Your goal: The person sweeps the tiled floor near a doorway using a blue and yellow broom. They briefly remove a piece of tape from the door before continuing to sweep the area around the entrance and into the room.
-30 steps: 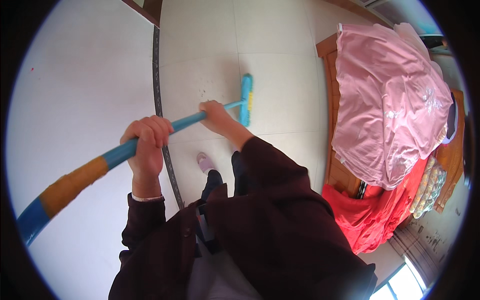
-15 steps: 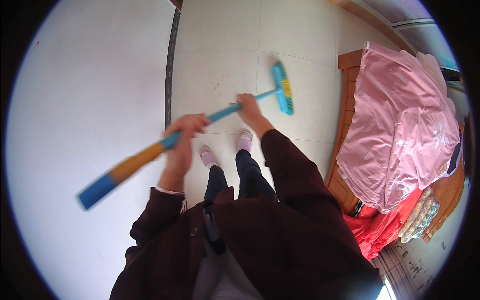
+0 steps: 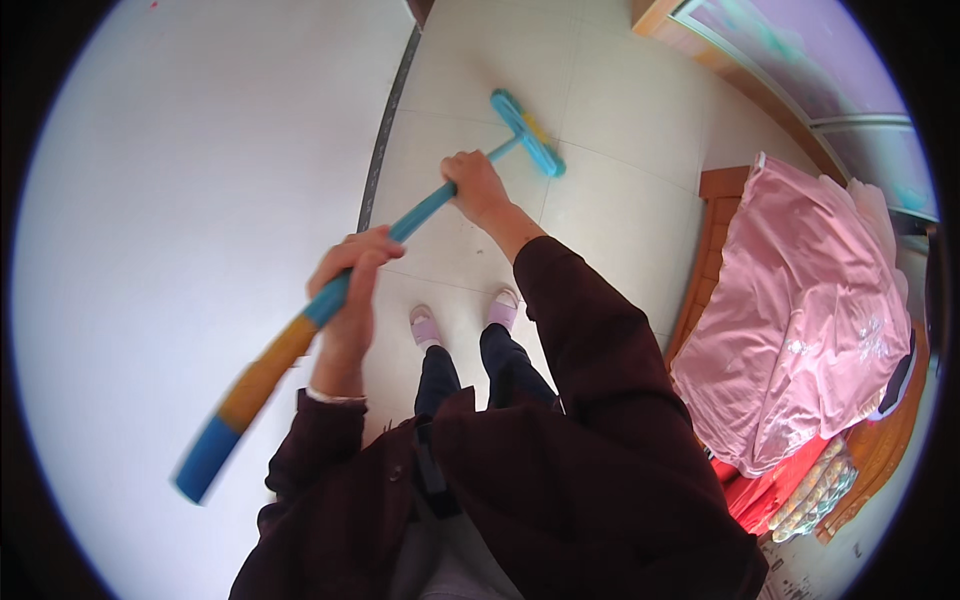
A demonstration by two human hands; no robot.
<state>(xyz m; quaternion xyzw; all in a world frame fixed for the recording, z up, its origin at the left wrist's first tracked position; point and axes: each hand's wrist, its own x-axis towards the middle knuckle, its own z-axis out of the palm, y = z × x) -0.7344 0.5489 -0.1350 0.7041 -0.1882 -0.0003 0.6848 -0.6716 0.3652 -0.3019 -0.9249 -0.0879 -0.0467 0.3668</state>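
Both of my hands are closed around the handle of a broom [image 3: 422, 213]. The handle is light blue, with an orange and a dark blue stretch toward its near left end. My left hand [image 3: 350, 290] wraps the middle of the handle. Farther along, close to the head, my right hand [image 3: 474, 187] grips it. The broom head [image 3: 527, 133], light blue with yellow and green bristles, is at the tiled floor [image 3: 620, 210] ahead of me, slightly blurred.
A white wall [image 3: 200, 200] with a dark skirting strip [image 3: 388, 130] rises on the left. To the right stands a wooden bed [image 3: 712, 225] with a pink cloth [image 3: 800, 320] and red fabric [image 3: 770, 490]. A glass-panelled cabinet [image 3: 810, 60] is at the far right. My feet wear pink slippers [image 3: 503, 308].
The broom head has moved left and away from me, and its handle stands steeper. My right hand has shifted left and forward with it. The view has turned somewhat.
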